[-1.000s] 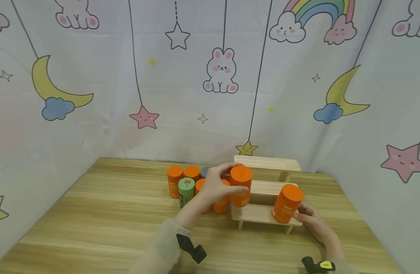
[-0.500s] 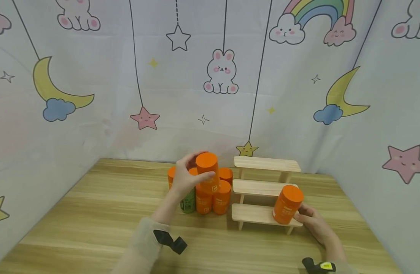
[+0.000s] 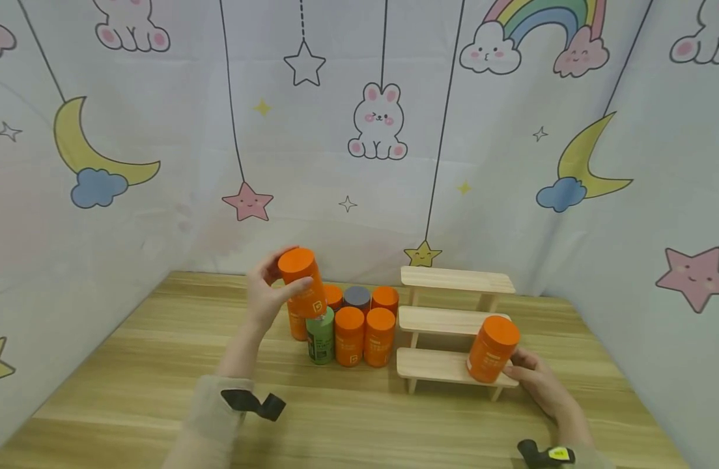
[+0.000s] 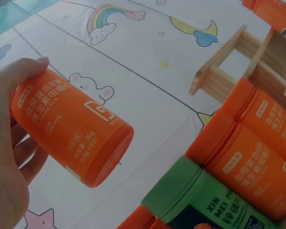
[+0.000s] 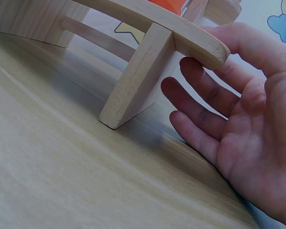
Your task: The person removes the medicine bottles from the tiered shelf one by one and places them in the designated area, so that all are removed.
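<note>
My left hand (image 3: 264,293) grips an orange bottle (image 3: 303,283) by its side, tilted, above the left end of a group of bottles. In the left wrist view the held orange bottle (image 4: 71,129) shows white lettering, its base lower right. Below it stand a green bottle (image 3: 321,339), several orange bottles (image 3: 350,337) and one with a grey lid (image 3: 357,298). My right hand (image 3: 541,384) pinches the right end of the lowest board of a three-tier wooden shelf (image 3: 432,366). In the right wrist view the thumb lies over the board (image 5: 200,45), fingers below.
One orange bottle (image 3: 492,350) stands on the right end of the lowest tier. The middle tier (image 3: 441,320) and top tier (image 3: 458,280) rise behind it. A wood-grain table (image 3: 160,378) spreads below, with a printed cloth (image 3: 312,150) behind and at both sides.
My left hand has carried the orange bottle leftward from beside the shelf, over the group, to its left end. The right hand has stayed at the shelf.
</note>
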### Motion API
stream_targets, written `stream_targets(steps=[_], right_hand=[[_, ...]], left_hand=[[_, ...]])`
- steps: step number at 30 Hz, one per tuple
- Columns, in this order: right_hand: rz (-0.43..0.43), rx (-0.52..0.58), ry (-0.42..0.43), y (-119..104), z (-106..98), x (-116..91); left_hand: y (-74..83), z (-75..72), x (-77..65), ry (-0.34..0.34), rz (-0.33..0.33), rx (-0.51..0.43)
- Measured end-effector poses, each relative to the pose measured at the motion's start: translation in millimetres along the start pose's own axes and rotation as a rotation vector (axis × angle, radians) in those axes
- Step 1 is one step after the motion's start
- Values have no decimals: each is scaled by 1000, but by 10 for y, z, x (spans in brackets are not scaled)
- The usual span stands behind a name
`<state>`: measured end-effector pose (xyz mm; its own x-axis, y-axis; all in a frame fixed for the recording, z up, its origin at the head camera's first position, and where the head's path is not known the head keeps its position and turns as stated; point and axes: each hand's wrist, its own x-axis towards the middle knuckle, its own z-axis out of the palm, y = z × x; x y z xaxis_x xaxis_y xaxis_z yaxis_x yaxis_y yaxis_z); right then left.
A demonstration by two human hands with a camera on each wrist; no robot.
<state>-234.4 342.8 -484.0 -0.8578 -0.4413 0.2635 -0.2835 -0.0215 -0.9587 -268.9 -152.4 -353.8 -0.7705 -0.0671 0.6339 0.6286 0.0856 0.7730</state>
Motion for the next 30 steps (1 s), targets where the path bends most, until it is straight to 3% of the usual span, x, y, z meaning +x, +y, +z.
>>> stream_targets(steps=[4, 8, 17, 30], right_hand=[[3, -5, -7, -2, -10, -1], [4, -6, -14, -4, -14, 0], [8, -9, -17, 1, 3, 4], [-12, -13, -25, 12, -10, 3]], left_hand=[[-20, -159, 1, 30, -41, 20], [-67, -294, 1, 8, -81, 51], [-142, -520, 11, -182, -207, 169], [-126, -649, 23, -382, -433, 414]])
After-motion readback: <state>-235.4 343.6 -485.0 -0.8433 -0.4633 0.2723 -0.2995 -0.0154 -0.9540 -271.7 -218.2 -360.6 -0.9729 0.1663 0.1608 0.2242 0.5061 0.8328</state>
